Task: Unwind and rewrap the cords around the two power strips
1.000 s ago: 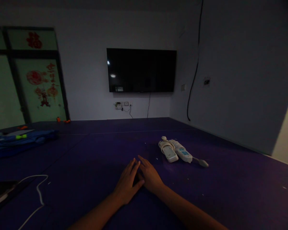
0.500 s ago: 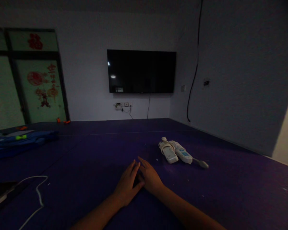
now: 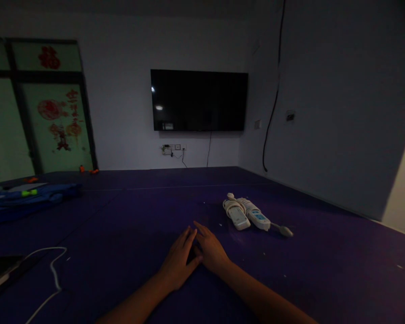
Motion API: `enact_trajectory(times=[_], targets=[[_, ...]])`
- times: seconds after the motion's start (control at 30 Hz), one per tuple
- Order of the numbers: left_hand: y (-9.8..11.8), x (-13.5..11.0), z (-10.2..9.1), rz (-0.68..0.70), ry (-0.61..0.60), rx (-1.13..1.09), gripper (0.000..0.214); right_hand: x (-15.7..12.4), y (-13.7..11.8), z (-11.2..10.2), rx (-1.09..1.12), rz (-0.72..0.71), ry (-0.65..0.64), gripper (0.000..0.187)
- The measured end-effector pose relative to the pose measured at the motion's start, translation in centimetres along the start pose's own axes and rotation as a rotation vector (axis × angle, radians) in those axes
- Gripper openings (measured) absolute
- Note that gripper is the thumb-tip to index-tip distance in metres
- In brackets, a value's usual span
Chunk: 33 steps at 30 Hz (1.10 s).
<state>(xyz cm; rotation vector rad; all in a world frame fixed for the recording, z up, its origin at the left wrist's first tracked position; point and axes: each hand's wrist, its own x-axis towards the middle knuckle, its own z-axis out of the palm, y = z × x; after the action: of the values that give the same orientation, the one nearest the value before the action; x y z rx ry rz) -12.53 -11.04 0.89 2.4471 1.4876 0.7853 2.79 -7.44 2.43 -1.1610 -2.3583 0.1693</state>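
Observation:
On the dark purple surface [image 3: 148, 252] my left hand [image 3: 178, 260] rests with its fingers stretched out and its thumb apart. My right hand [image 3: 212, 249] lies against it, fingers extended, and the two meet at the fingertips and thumbs. Neither holds anything. Beyond my right hand, a little to the right, two white power strips lie side by side. The nearer-left power strip [image 3: 239, 218] has its cord wound around one end. The other power strip [image 3: 259, 219] has blue sockets and a wound cord, and a pale plug [image 3: 285, 231] lies at its right.
At left are folded blue cloth [image 3: 54, 193] and, closer, a dark device [image 3: 2, 270] with a white cable [image 3: 56, 274]. Small orange objects [image 3: 93, 171] sit by the glass door [image 3: 59, 121]. A television [image 3: 200, 101] hangs on the far wall; a black cable [image 3: 273, 112] hangs at right.

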Motion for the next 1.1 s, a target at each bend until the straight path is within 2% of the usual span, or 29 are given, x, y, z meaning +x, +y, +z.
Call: enact_trajectory(times=[0.97, 1.1], targets=[[-0.48, -0.03, 0.31, 0.006, 0.003, -0.063, 0.069, 0.08, 0.52, 0.65, -0.024, -0.022, 0.035, 0.05], [-0.49, 0.0, 0.21, 0.024, 0.051, -0.057, 0.067, 0.14, 0.46, 0.51, -0.065, -0.034, 0.065, 0.048]])
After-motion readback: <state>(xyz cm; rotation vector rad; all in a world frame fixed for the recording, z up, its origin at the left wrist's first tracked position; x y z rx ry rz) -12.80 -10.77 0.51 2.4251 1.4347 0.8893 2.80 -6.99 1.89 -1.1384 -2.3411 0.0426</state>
